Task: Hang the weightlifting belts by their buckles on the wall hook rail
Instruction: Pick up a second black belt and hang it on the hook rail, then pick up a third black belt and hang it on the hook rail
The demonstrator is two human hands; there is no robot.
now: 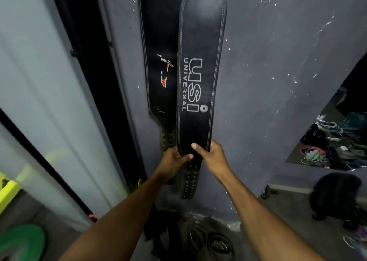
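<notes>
Currently: stitched black leather USI belt (pixel 198 72), tapered, both hands (pixel 174 158) (pixel 213 157) pinching its narrow end; second belt (pixel 158 62) overlapped behind, scuffed grey wall (pixel 278 62).

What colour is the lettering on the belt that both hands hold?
White lettering on the black belt, clearest in the head view.

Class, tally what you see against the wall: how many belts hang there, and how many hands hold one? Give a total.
Belts hanging: 2, the USI belt and the red-logo belt
Hands holding the USI belt: 2, left hand, right hand
Total: 4
</notes>
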